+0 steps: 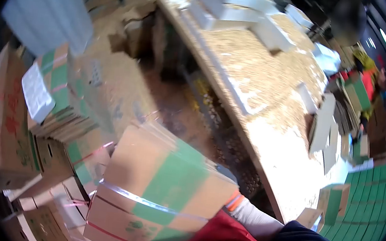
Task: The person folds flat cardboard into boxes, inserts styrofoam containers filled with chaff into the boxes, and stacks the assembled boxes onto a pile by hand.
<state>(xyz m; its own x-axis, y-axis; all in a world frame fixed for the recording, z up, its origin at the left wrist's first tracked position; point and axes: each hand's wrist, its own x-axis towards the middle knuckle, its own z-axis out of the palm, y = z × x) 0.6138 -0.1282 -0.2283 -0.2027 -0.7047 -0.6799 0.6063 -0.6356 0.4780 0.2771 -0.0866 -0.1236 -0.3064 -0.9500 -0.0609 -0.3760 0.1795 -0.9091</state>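
A thick bundle of flattened cardboard boxes (pixel 166 184), brown with green bands, is tilted up close in front of me. A clear strap and a pink strap run around it. My right arm, in a dark sleeve with a pale cuff and orange band, reaches along the bundle's right edge. A grey-gloved part of my right hand (pixel 227 173) shows at that edge, closed on the bundle; its fingers are mostly hidden. My left hand is out of view. Red and yellow cloth (pixel 217 240) lies against the bundle's lower right.
A long table (pixel 265 152) strewn with wood shavings carries white foam pieces (pixel 234 6). More strapped cardboard bundles (pixel 59 81) and cartons (pixel 7 123) crowd the left. Green-sided stacked boxes (pixel 369 202) stand at right. A person in red and yellow (pixel 368 83) is beyond the table.
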